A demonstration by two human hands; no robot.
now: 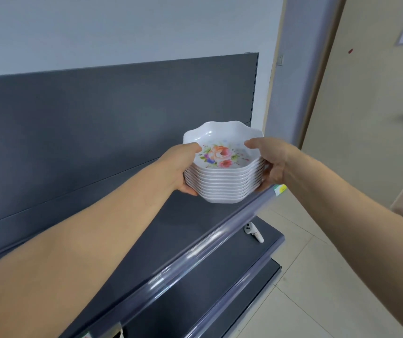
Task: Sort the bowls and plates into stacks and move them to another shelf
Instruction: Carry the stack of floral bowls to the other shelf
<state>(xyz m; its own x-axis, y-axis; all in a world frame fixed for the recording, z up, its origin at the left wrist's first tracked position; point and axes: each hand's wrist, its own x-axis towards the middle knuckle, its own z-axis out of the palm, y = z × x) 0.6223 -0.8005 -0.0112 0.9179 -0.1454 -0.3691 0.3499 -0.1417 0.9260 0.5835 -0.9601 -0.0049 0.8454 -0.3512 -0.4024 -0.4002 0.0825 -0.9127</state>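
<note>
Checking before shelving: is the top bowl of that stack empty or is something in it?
Empty. The top bowl of the stack shows its flower print bare, nothing lying in it.

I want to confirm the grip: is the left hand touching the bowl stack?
Touching. The head view shows the left hand on the bowl stack, thumb over the top rim, fingers under its side.

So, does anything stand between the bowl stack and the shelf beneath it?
Nothing visible. The left hand and right hand grip the stack of bowls over the dark shelf, bare beneath it; only its front rail lies close.
</note>
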